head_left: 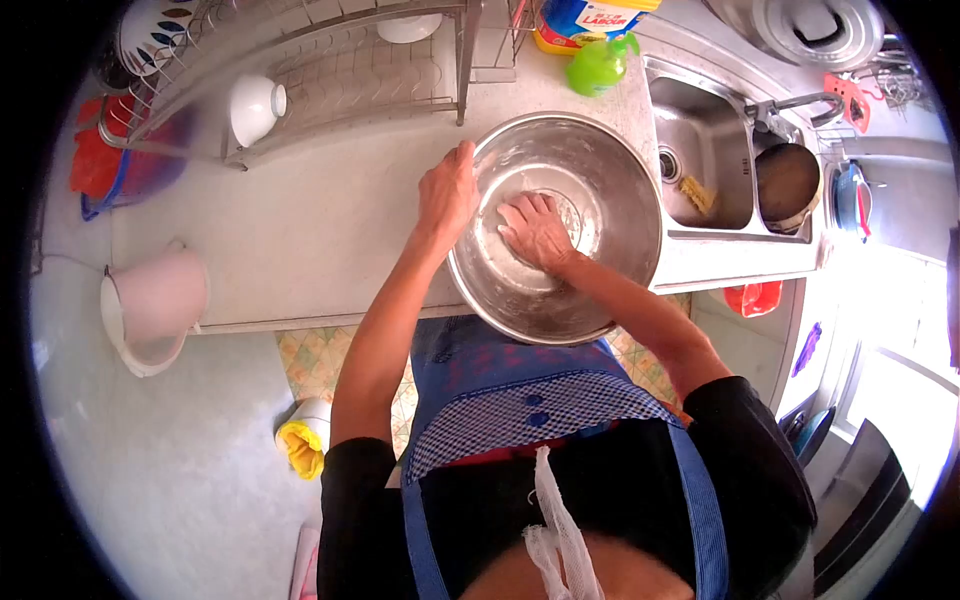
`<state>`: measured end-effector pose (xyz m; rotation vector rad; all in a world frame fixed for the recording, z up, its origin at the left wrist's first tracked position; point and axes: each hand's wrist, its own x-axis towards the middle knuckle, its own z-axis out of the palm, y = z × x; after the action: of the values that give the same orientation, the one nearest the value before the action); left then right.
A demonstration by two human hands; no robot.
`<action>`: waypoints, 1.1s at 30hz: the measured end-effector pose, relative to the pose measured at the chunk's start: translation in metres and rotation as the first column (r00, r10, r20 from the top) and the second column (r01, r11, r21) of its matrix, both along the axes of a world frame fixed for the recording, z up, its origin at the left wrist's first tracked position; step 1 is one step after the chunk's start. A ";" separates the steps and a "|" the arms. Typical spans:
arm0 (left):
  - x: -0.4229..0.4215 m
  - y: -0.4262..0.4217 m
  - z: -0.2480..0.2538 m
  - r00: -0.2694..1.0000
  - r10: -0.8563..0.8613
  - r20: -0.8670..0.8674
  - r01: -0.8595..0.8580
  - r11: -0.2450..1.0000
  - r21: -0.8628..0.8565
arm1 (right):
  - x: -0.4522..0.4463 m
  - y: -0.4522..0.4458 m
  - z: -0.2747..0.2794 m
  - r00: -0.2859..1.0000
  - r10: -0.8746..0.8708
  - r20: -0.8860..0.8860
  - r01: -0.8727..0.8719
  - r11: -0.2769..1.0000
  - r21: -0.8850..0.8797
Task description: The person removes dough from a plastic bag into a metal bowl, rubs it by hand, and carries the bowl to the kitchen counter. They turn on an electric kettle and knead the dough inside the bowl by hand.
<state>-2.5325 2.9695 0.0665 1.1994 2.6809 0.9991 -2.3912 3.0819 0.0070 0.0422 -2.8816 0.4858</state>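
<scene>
A large stainless steel basin (625, 190) stands at the counter's front edge, against the apron, with its mouth facing up. My left hand (447, 195) grips its rim on the left side, fingers closed over the edge. Inside, my right hand (538, 232) reaches down to the bottom with its fingers spread and laid against the metal. No object shows under that palm, though its underside is hidden. The basin's inner wall looks wet or streaked, with whitish marks around the base.
Right of the basin is a sink (705, 120) with a yellow scrubber (697, 195) and a dark pan (788, 185). Behind are a green bottle (597, 68) and a blue-yellow tub (575, 25). A wire rack (350, 85), white bowl (255, 108) and pink bucket (160, 300) stand leftward.
</scene>
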 end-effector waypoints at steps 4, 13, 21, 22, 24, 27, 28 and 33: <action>0.001 -0.003 0.004 0.999 0.002 0.052 0.001 0.998 -0.056 | -0.018 0.005 -0.010 0.995 -0.092 0.027 0.093 0.995 -0.024; 0.001 -0.006 0.000 0.998 -0.011 0.058 0.013 0.999 -0.042 | -0.038 0.037 0.024 0.914 -0.261 -0.311 0.138 0.920 -0.368; 0.003 -0.003 -0.002 0.997 0.020 0.070 -0.016 0.998 -0.065 | 0.012 0.027 0.040 0.900 -0.346 0.266 0.430 0.812 -0.396; 0.003 -0.003 -0.001 0.998 0.029 0.059 -0.024 0.997 -0.072 | 0.004 0.020 0.029 0.834 -0.467 0.293 0.545 0.621 -0.564; 0.003 -0.003 0.003 0.999 0.031 0.043 -0.027 0.996 -0.087 | -0.007 -0.002 0.009 0.868 -0.480 0.131 0.494 0.802 -0.337; 0.004 -0.002 0.007 0.998 -0.002 0.064 0.007 0.997 -0.080 | -0.008 0.006 -0.012 0.941 -0.325 -0.095 0.327 0.945 -0.002; 0.003 -0.002 0.011 0.995 -0.006 0.098 0.015 0.995 -0.095 | -0.009 0.009 -0.015 0.962 -0.215 -0.170 0.228 0.972 0.061; -0.001 -0.004 0.001 1.000 -0.021 0.005 0.021 0.999 -0.030 | -0.033 0.028 -0.007 0.980 -0.200 0.013 0.197 0.972 0.125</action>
<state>-2.5335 2.9654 0.0676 1.2150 2.6639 0.9545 -2.4243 3.1103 -0.0001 -0.2327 -2.8957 0.2721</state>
